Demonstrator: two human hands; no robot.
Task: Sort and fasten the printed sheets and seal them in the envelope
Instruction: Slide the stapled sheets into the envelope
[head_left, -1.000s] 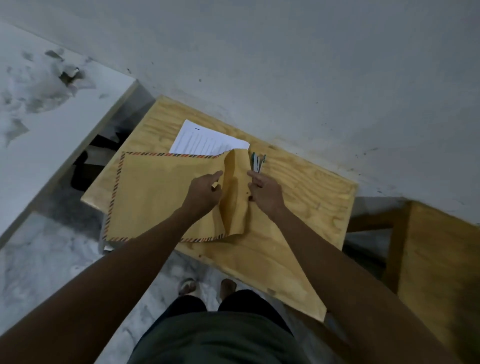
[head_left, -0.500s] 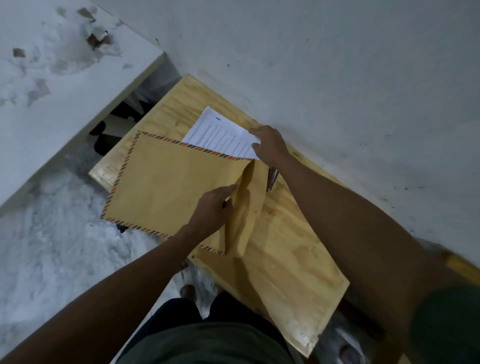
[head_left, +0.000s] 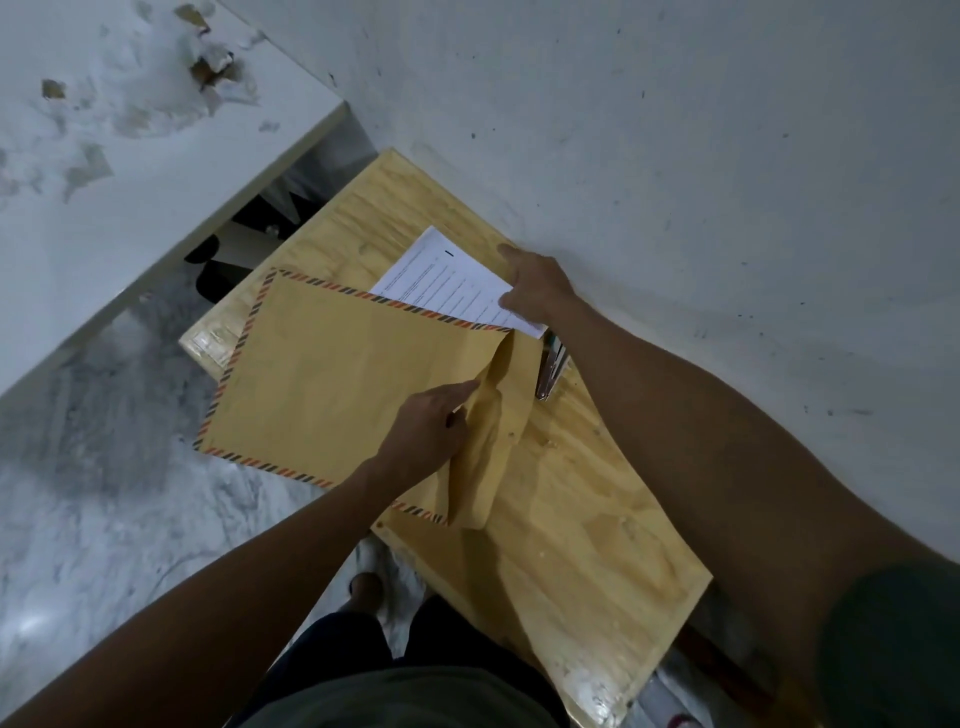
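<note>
A large brown envelope (head_left: 332, 374) with a striped red-and-black border lies on the small plywood table (head_left: 582, 545). My left hand (head_left: 428, 431) pinches the envelope's raised flap at its open right end. White printed sheets (head_left: 447, 283) stick out from under the envelope's far edge. My right hand (head_left: 535, 288) rests on their right corner, thumb on the paper, gripping it. A metal stapler-like tool (head_left: 551, 366) lies just right of the flap, partly hidden.
A grey wall runs close behind the table. A white shelf (head_left: 130, 171) with peeling paint stands at the left, dark items beneath it. The marble floor and my feet show below the table's near edge.
My right hand left the envelope flap and reached back to the printed sheets, now gripping their corner. My left hand kept hold of the flap. The view shifted left.
</note>
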